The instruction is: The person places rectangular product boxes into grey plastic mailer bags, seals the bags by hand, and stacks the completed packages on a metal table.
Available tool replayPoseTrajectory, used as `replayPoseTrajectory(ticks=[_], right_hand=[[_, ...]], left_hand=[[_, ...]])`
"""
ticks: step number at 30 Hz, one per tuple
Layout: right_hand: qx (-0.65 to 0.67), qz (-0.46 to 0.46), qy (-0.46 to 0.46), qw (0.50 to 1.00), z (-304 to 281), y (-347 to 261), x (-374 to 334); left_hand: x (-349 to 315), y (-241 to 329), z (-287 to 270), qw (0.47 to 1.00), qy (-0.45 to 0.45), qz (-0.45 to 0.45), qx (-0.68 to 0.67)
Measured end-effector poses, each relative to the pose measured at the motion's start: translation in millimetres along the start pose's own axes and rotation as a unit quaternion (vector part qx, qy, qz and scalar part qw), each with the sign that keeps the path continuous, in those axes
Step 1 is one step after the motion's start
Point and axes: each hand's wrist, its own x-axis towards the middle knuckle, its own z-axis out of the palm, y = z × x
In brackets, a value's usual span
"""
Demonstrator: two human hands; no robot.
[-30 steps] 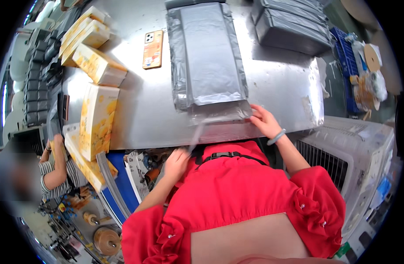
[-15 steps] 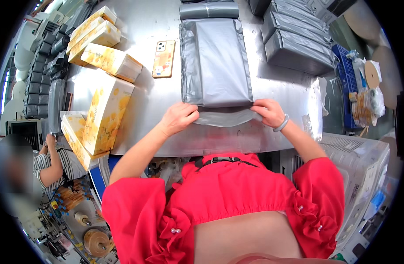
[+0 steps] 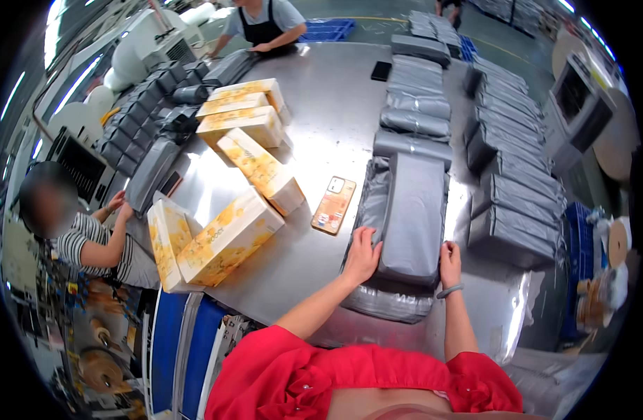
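In front of me a grey plastic-wrapped package (image 3: 414,220) lies lengthwise on a flat layer of grey plastic bags (image 3: 391,305). My left hand (image 3: 363,256) rests against its near left side, fingers spread apart. At the near right edge, my right hand (image 3: 450,264) has its fingers bent around the plastic; their tips are partly hidden. A phone in a patterned orange case (image 3: 334,205) lies on the metal table left of the package.
Yellow-and-white floral boxes (image 3: 230,236) lie at the left. Grey packages (image 3: 514,224) stand in a row at the right, and more (image 3: 414,91) run away beyond mine. A co-worker in stripes (image 3: 101,241) handles a grey package at left; another person (image 3: 269,24) stands at the far edge.
The view has swung, showing more of the far table. My hands have left the bag's near open edge and moved to the package's sides. The loose flap no longer shows between them.
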Motion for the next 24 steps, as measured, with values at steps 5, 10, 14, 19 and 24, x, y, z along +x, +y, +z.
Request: replayPoseTrajectory(ticks=[5,10,14,19,24], right_hand=[[0.472,0.242,-0.223,0.818,-11,-31,-6],[0.339,0.035,-0.301,0.891,-137,-60,-52],[-0.211,-0.104,-0.175,0.956,-250,-125,-42],[-0.631,-0.171,0.065,0.753,-286,-9,-22],[-0.502,-0.272,0.096,0.816,-189,-92,-47]], left_hand=[[1,45,16,0.986,0.006,-0.024,-0.163],[-41,105,-16,0.952,-0.182,0.217,-0.114],[-15,62,-107,0.958,-0.115,0.217,0.149],[4,-38,-295,0.798,-0.122,-0.094,0.582],[-20,-74,-342,0.855,-0.104,-0.111,0.496]])
